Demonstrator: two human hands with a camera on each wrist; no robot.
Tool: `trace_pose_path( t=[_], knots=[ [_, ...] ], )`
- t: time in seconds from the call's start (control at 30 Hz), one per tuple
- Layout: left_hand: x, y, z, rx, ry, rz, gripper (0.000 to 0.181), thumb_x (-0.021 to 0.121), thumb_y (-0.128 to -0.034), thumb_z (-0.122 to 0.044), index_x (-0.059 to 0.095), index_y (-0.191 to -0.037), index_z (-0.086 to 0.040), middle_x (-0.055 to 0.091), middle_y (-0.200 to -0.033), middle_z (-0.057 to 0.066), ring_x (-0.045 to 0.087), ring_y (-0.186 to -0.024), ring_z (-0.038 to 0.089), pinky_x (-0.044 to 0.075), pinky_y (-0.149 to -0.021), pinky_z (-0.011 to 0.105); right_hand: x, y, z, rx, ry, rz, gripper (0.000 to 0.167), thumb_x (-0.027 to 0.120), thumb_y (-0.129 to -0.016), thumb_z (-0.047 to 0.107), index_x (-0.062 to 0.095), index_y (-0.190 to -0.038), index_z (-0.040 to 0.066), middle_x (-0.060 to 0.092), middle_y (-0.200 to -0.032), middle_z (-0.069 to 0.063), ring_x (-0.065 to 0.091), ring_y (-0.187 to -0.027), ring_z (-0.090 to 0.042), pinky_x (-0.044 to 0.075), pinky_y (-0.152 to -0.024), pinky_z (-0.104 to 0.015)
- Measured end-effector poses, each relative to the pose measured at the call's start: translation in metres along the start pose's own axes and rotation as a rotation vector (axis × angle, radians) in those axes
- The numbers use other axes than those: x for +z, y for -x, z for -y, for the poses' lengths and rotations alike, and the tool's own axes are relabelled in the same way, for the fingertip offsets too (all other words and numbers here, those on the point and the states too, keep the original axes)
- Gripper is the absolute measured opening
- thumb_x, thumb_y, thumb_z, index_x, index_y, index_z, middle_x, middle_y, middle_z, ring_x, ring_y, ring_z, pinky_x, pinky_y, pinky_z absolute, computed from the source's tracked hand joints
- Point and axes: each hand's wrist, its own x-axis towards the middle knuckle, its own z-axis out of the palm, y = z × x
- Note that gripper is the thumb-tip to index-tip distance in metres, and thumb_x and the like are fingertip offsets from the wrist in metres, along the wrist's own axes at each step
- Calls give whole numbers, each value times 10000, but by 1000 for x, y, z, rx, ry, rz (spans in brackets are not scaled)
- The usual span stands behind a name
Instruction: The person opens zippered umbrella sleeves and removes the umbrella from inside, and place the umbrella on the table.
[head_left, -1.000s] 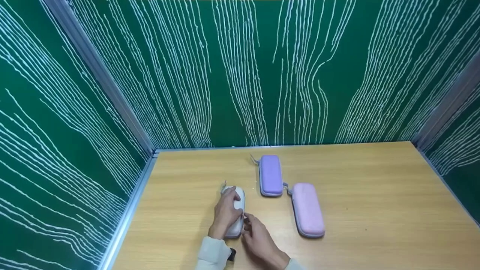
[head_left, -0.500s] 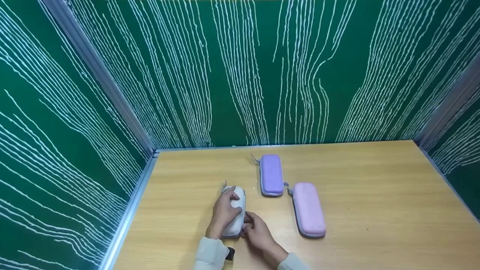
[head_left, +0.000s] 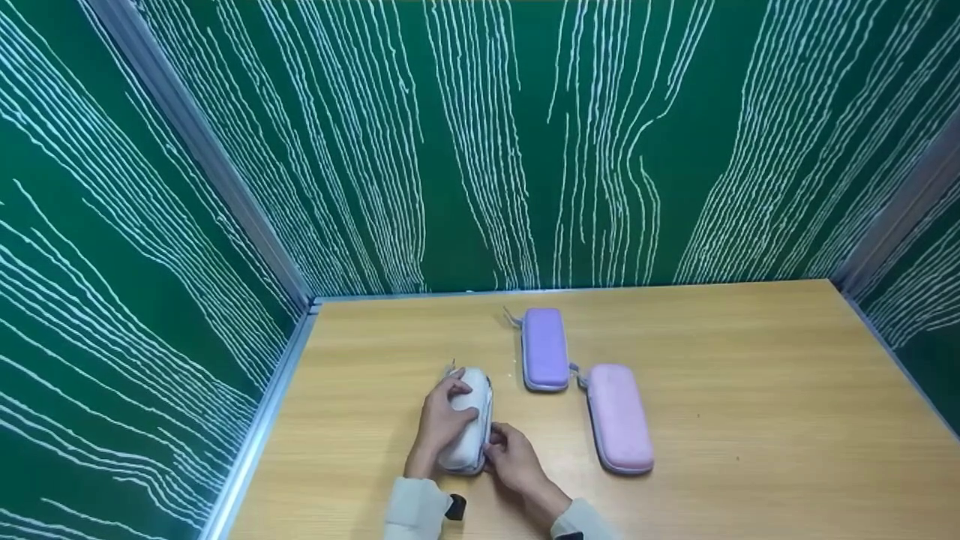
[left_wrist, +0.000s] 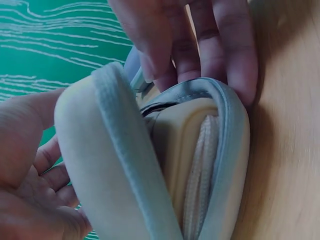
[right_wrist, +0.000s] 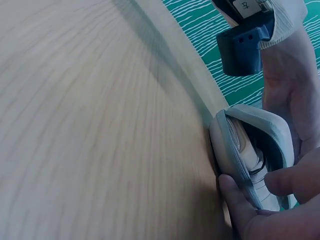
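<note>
White case (head_left: pixel 471 437) lies long axis forward, angled slightly right.

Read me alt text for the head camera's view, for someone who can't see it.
A person's left hand grips a white case on a wooden table while the right hand holds its right edge. A purple case and a pink case lie to the right, the purple one farther back. Behind stands a green wall with wavy white lines.
</note>
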Motion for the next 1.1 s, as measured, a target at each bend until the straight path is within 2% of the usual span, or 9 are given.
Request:
trace_pose_path(
  t=[0.23, 0.37, 0.5, 0.67, 0.83, 0.93, 1.1],
  knots=[
    [-7, 3, 6, -61, 167, -50, 474, 722, -772, 82, 635, -1237, 47, 487, -1584, 252, 382, -1513, 456, 273, -1260, 576, 2, -2, 2, 8, 20, -21, 391, 585, -969, -65, 544, -1335, -196, 663, -1062, -160, 649, -940, -203, 598, -825, -365],
    [-14, 5, 8, -105, 186, -70, 514, 723, -816, 50, 629, -1322, 50, 511, -1556, 268, 403, -1488, 491, 303, -1240, 605, 3, -1, 1, -52, 15, -37, 356, 616, -946, -77, 570, -1283, -183, 680, -1046, -174, 666, -937, -231, 598, -815, -355],
    [-21, 9, 14, -109, 239, -77, 518, 703, -873, 39, 596, -1377, 83, 530, -1504, 324, 456, -1448, 505, 330, -1227, 602, 3, -1, -1, -86, -10, -39, 325, 626, -937, -89, 580, -1251, -160, 700, -1039, -185, 695, -924, -253, 611, -782, -340],
    [-28, 11, 20, -119, 338, -80, 507, 662, -913, 50, 564, -1405, 121, 535, -1485, 345, 483, -1425, 510, 360, -1222, 567, 3, -3, -2, -92, -46, -41, 314, 632, -936, -100, 572, -1239, -159, 709, -1037, -207, 717, -931, -281, 621, -816, -382],
    [-34, 15, 20, -191, 430, -67, 501, 607, -971, 34, 533, -1463, 89, 489, -1544, 317, 458, -1453, 490, 391, -1212, 532, 2, -3, -2, -72, -133, -18, 346, 604, -935, -129, 531, -1270, -175, 698, -1074, -251, 731, -932, -291, 632, -780, -419],
    [-37, 17, 20, -207, 428, -68, 500, 582, -1004, 20, 517, -1499, 58, 481, -1563, 294, 466, -1450, 478, 400, -1207, 532, 1, -3, -3, -52, -153, -11, 368, 582, -936, -138, 515, -1296, -177, 691, -1086, -250, 727, -909, -252, 634, -753, -402],
    [-41, 22, 22, -139, 327, -44, 515, 552, -1025, 32, 481, -1535, 56, 456, -1579, 309, 487, -1425, 496, 402, -1196, 555, 2, -2, -3, -32, -168, -13, 370, 561, -933, -151, 507, -1298, -179, 683, -1084, -250, 707, -866, -203, 633, -730, -385]
  ],
)
